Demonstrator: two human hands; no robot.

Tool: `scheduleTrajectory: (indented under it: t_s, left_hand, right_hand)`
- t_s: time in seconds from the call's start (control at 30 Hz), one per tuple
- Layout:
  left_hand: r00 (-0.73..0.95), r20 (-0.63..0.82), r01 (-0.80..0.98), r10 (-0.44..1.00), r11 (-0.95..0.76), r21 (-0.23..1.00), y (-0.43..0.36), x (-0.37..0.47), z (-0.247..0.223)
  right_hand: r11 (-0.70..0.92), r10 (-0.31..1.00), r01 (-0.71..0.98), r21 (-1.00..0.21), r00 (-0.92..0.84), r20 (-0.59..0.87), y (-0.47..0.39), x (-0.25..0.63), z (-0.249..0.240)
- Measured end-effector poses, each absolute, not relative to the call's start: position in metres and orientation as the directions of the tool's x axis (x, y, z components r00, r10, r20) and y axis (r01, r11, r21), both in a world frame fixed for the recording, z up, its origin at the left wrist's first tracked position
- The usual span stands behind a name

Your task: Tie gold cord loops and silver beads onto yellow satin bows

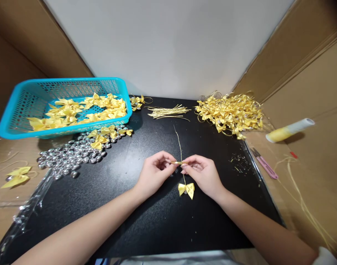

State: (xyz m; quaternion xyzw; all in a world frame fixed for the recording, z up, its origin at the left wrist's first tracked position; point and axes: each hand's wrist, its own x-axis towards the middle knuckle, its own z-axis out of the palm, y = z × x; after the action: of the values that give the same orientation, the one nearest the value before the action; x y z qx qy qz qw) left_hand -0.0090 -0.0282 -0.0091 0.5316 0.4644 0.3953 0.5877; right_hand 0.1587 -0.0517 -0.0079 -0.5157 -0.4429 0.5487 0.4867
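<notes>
Between my two hands a small yellow ribbon bow (179, 162), seen almost edge-on, is pinched at both ends. My left hand (158, 170) has thumb and fingers closed on its left end, and my right hand (203, 172) grips the right end. A thin gold cord (177, 139) passes by the pinched bow, its free end pointing away from me. Towards me the cord leads down to another yellow bow (186, 190) lying on the black table, with a bit of something silvery at its middle. My fingers partly hide where cord and held bow meet.
A turquoise basket (64, 131) of yellow bows stands at left, with silver beads (71, 154) before it. Cut gold cords (168, 111) lie at the back. Bows on cords (230, 112) are heaped at right, near pink-handled snips (265, 165) and a cardboard tube (290, 130).
</notes>
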Motion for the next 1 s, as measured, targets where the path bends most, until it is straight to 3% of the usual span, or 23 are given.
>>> scheduleTrajectory:
  t_s: [0.2,0.33,0.5,1.0]
  left_hand:
    - [0.216,-0.073,0.023,0.974,0.070,0.997,-0.028,-0.009,-0.009]
    - [0.217,0.136,0.172,0.967,-0.176,0.969,-0.034,-0.011,-0.007]
    - [0.284,0.379,0.312,0.881,-0.459,0.832,-0.039,-0.013,-0.003]
    - [0.342,0.384,0.376,0.858,-0.499,0.781,-0.038,-0.012,-0.002]
  right_hand:
    - [0.040,0.998,0.164,-0.986,0.044,0.048,-0.053,0.160,-0.009]
    - [0.217,0.974,0.338,-0.916,-0.016,0.225,-0.057,0.159,-0.004]
    - [0.345,0.933,0.383,-0.857,-0.035,0.359,-0.063,0.158,0.002]
    - [0.347,0.926,0.387,-0.854,0.006,0.379,-0.063,0.157,0.003]
